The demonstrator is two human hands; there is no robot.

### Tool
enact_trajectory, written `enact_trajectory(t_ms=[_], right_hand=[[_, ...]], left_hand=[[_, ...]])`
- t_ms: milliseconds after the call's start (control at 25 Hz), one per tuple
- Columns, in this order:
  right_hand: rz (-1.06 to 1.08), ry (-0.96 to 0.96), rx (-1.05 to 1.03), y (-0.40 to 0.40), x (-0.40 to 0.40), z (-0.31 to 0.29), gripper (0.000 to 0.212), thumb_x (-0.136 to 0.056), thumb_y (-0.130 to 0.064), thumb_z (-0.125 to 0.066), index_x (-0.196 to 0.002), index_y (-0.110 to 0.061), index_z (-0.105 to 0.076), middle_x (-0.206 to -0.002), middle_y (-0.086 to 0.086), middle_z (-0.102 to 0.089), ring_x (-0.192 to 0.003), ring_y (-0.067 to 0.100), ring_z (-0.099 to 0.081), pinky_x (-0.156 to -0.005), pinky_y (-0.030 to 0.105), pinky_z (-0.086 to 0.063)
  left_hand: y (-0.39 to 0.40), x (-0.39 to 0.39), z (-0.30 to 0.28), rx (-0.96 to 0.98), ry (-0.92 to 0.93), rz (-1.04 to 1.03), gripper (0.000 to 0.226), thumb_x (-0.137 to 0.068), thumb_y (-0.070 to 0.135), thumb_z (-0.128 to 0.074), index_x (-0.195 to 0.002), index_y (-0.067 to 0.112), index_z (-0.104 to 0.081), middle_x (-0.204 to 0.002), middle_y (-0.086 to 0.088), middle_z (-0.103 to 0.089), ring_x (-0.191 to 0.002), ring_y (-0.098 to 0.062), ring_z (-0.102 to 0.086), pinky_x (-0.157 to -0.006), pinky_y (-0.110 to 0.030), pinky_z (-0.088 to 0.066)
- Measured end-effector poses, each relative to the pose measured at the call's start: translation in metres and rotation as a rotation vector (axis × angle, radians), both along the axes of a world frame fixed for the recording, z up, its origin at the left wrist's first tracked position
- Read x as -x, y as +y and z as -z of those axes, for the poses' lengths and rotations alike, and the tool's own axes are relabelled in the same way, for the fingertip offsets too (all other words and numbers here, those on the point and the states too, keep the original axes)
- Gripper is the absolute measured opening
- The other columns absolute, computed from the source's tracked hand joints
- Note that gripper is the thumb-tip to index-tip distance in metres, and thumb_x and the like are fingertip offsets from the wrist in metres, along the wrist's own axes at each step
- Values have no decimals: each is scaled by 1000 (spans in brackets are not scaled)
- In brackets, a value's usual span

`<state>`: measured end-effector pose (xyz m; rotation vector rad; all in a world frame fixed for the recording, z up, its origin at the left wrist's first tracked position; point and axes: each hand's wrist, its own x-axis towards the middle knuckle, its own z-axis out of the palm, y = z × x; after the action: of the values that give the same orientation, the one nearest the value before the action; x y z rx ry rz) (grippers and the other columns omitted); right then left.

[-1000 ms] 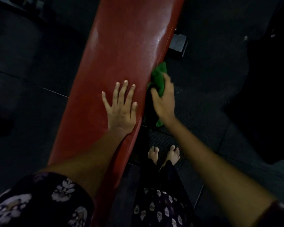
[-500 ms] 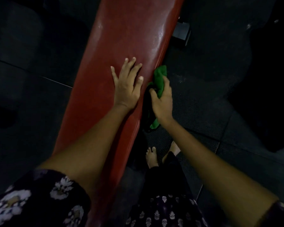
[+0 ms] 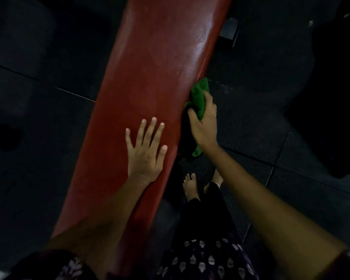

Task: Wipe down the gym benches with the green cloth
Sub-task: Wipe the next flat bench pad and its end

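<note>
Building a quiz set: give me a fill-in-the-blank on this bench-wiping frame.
1. The cloth is held in the ____ hand.
2. The left hand lies flat on the ____ bench.
3. The cloth's colour is ____.
4. The cloth touches the bench's ____ edge.

Missing words: right; red; green; right

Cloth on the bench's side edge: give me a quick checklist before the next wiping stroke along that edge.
1. Right hand grips cloth: ok.
2. Cloth against the side edge of the bench: ok.
3. Left hand flat on the bench top, apart from the cloth: ok.
4. Edge ahead of the cloth free of things: ok.
5. Feet beside the bench, out of the stroke path: ok.
6. Underside of the edge already wiped: cannot tell, hidden in shadow.
</note>
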<state>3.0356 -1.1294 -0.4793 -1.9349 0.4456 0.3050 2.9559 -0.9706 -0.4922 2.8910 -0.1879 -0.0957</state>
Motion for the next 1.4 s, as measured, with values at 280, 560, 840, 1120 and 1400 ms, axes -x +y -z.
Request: enact_trajectory(t_ms=[280,560,840,1120,1400], right_hand=[[57,-20,65,4,-30,4,58,-90,-29,-52,-144,-26,-30,-121,7,-40,-111,24,-47,-99,48,-41],[9,20,30,12,24,-2,56,-90,-24,-55,-142,-27,-32,-114,-1,-36,-104,15,-46,-98,44,-42],[-21,5,51,23,42,0,59,-91,-28,-55,-144,-24,-30,-122,10,-40,-110,25,-48,-98,47,-42],[-74,-14,8,9,42,-4,57,-91,-19,-53,-143,-23,-31,-124,9,-42,-100,12,-42,-93,31,-40],[-56,41,-51,49,134,-6,58,-91,-23,-56,-143,-24,-31,-125,8,-40,-108,16,-45,-99,38,-40]], left_hand=[[4,1,3,-5,-13,6,53,-96,36,-28,-146,19,-25,-154,-4,-26,-143,-21,-13,-113,-53,0],[1,-1,3,4,-27,6,52,-96,34,-29,-146,20,-25,-154,-4,-27,-143,-21,-14,-113,-54,-2],[4,0,3,2,-28,3,52,-97,35,-27,-146,18,-28,-153,-4,-29,-142,-21,-16,-112,-56,-5],[9,3,-10,161,-26,51,50,-97,31,-34,-141,9,-39,-151,-9,-32,-141,-23,-21,-113,-52,-3],[50,91,-9,47,20,-11,54,-98,39,-32,-145,13,-30,-154,-5,-26,-144,-19,-13,-113,-53,0]])
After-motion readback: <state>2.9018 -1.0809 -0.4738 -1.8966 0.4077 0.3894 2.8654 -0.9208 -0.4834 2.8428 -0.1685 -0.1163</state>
